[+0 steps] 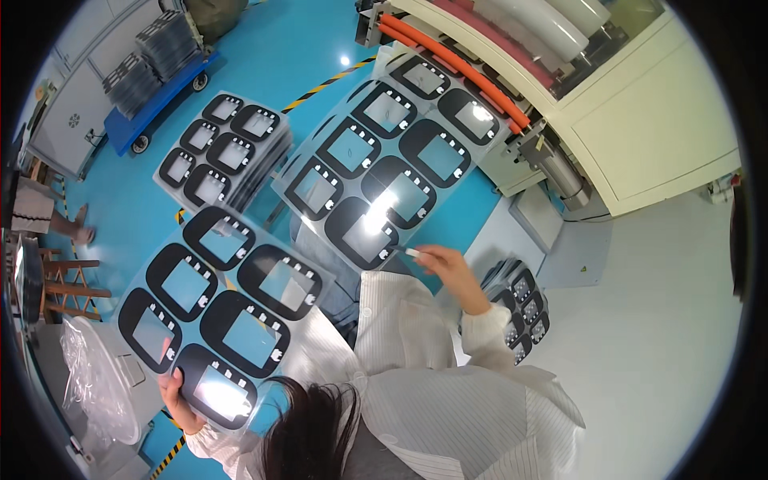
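Note:
My left hand (178, 396) grips the lower-left edge of a clear plastic sheet (228, 300) printed with several black rounded frames, each with a see-through window. The sheet is held up and tilted at the left, in front of my body. In my right hand (446, 270), the fingers pinch a small white-handled tool (412, 253) with a thin dark tip; its exact kind is too small to tell. That tip points left, close to the near edge of a long printed film (392, 148), which bears the same black frames and stretches up to the machine's rollers.
An orange roller (456, 68) fronts a cream machine (656, 112). Left of the film stands a stack of printed sheets (212, 152). A blue cart (160, 104) carries more stacks. Smaller printed pieces (524, 308) lie right of my arm. A wooden stool (72, 280) and another person's leg are far left.

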`<action>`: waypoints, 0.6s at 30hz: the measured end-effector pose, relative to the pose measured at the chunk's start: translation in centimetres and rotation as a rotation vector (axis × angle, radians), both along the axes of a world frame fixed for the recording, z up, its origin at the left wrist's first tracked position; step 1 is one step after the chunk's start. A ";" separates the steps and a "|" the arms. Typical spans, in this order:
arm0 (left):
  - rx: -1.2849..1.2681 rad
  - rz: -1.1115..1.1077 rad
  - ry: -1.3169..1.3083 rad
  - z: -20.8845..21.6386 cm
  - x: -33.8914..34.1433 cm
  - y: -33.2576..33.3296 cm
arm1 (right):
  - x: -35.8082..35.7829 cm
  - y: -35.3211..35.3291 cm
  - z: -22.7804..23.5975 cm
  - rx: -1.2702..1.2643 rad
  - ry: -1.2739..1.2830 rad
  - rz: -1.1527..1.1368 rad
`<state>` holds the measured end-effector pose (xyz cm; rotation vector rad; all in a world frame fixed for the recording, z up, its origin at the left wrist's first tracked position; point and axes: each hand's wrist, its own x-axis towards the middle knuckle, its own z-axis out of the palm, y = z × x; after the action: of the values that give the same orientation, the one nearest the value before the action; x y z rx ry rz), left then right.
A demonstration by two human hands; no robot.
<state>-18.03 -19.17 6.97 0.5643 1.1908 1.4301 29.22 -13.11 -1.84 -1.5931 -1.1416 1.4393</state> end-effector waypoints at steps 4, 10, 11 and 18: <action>-0.017 0.052 -0.035 -0.2 -1.0 -1.7 | -2.0 1.8 1.1 0.138 0.245 0.069; 0.154 -0.214 0.088 -7.0 1.1 1.2 | -3.3 1.5 7.3 0.210 0.520 0.038; 0.015 -0.160 -0.028 -6.5 4.0 3.5 | -3.3 1.5 7.8 0.223 0.604 0.056; 0.037 -0.350 -0.531 -6.4 22.0 14.9 | -2.0 0.9 10.0 0.150 0.404 0.063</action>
<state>4.01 -4.26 0.61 0.3615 0.6107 1.1986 27.26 -12.17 8.20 -1.1070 -1.0369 1.5856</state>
